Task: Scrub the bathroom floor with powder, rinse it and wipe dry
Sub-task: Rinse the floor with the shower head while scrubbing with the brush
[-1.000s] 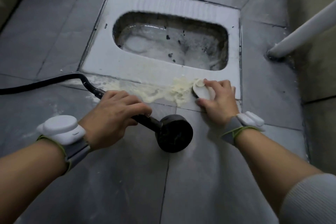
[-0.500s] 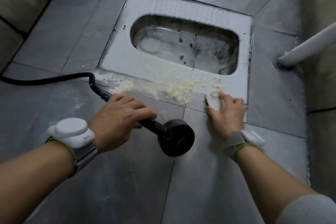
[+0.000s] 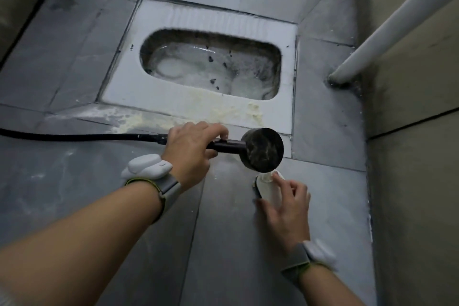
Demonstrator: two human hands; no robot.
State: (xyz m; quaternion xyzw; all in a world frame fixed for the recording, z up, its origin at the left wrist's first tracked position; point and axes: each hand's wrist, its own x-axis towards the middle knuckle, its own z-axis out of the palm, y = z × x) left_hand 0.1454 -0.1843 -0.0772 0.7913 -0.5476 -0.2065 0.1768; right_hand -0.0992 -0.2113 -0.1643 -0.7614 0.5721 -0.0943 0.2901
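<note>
The left hand (image 3: 191,149) has its fingers curled tight around the handle of one black shower head (image 3: 263,149), arm reaching forward, the round face turned toward the camera and hanging just above the brush. The right hand (image 3: 285,204) lies low on the grey tile floor (image 3: 218,243), fingers clamped on one white scrub brush (image 3: 269,187); whether its bristles touch the tile is hard to tell. One black hose (image 3: 74,136) trails left. Yellowish powder (image 3: 233,113) is smeared along the near rim of the squat toilet pan (image 3: 173,97), beyond both hands.

small dark mark on squat pan (image 3: 173,102) rim (unreadable), no other text
</note>
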